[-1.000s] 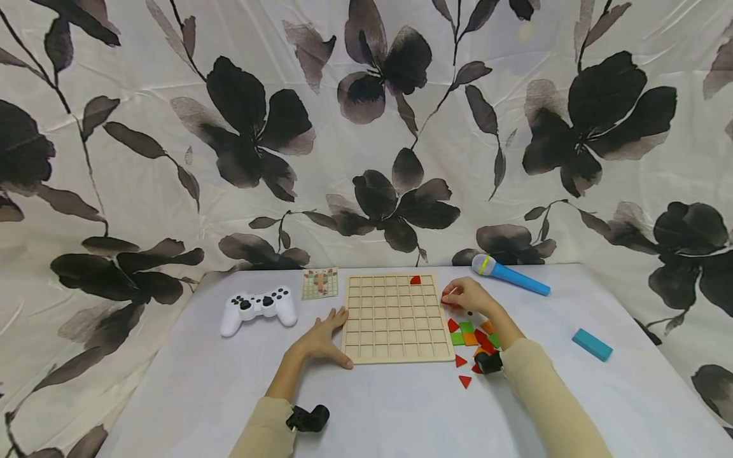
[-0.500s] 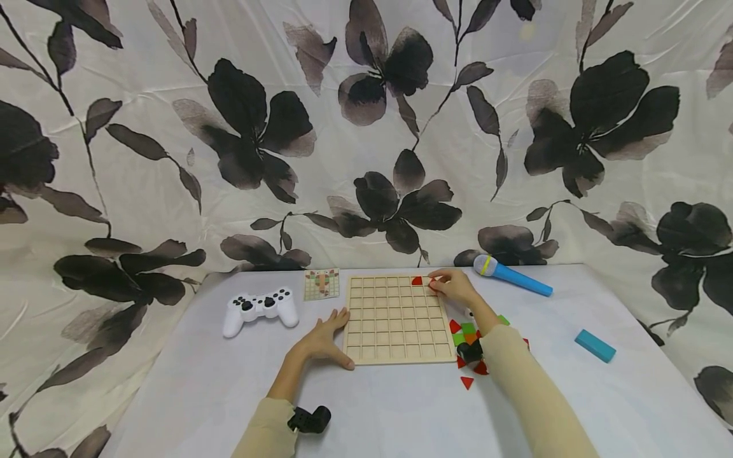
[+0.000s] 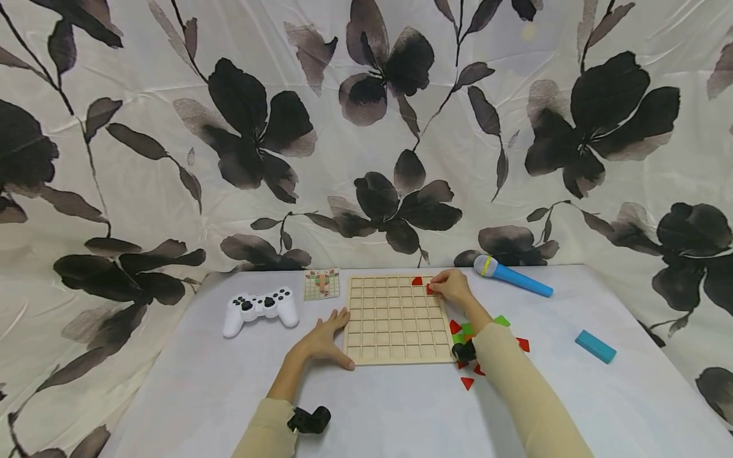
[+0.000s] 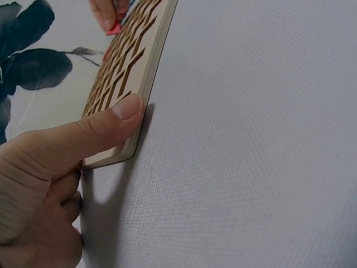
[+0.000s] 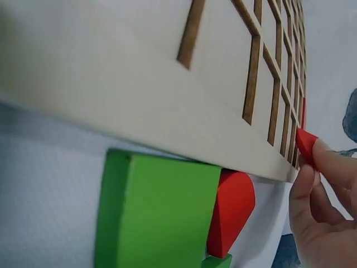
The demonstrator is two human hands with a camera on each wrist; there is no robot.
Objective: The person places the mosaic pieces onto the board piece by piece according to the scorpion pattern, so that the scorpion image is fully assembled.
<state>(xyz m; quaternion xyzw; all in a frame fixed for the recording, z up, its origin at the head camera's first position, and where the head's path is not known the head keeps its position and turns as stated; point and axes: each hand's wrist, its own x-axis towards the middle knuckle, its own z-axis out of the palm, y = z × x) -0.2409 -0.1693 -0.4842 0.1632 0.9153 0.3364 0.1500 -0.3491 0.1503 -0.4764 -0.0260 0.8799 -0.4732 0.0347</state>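
Observation:
A wooden grid board (image 3: 395, 331) lies flat on the white table. At its front left corner my left hand (image 3: 322, 341) holds it, the thumb (image 4: 106, 127) over the edge and the other fingers along the left side. Between thumb and fingertips my right hand (image 3: 455, 287) pinches a small red piece (image 5: 308, 148) over the board's far right corner. One rounded red piece (image 3: 417, 280) sits in a cell of the back row. Beside the board's right edge lie loose pieces, among them a green square (image 5: 167, 206) and a red one (image 5: 231, 209), partly hidden under my right sleeve.
Left of the board are a white game controller (image 3: 260, 310) and a small pattern card (image 3: 322, 284). A blue toy microphone (image 3: 515, 278) lies at the back right, a blue block (image 3: 595, 346) farther right. Floral cloth (image 3: 366, 140) hangs behind the table.
My right hand has moved left and away from beside the board, carrying the red piece to the far right corner. The left hand keeps its place on the board.

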